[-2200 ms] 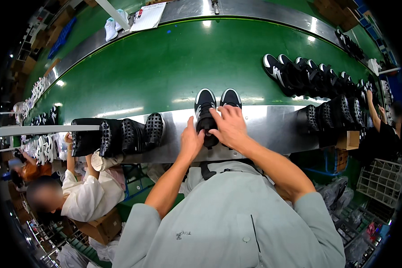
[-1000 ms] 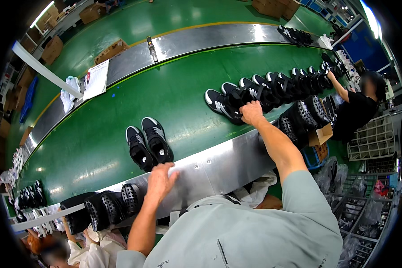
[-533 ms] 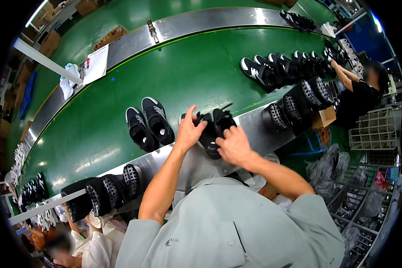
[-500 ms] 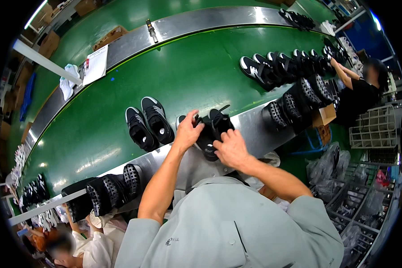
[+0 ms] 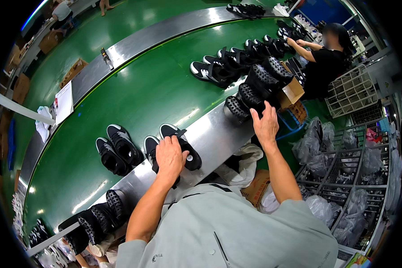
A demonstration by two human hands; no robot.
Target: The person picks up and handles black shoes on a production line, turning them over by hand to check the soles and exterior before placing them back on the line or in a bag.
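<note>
A pair of black sneakers with grey toes stands partly on the green belt and the metal ledge in front of me. My left hand (image 5: 169, 157) rests over that pair, fingers bent onto the left sneaker (image 5: 152, 149) and largely hiding it. Beside it, the right sneaker (image 5: 190, 152) shows its dark opening and a pale round mark inside. Out to the right, my right hand (image 5: 266, 124) is raised with thumb and fingers apart, holding nothing. It is nearest to a row of black, rounded, studded pieces (image 5: 251, 95) on the ledge.
Another sneaker pair (image 5: 119, 149) stands to the left. More studded pieces (image 5: 103, 214) lie at lower left. Several sneakers (image 5: 212, 73) line the belt (image 5: 134, 94) toward a co-worker (image 5: 328, 58) at right. An open carton (image 5: 292, 92) and a wire rack (image 5: 344, 178) stand on my right.
My right hand has left the sneakers and moved right toward the studded pieces. My left hand has come down over the pair. The view has turned to the right.
</note>
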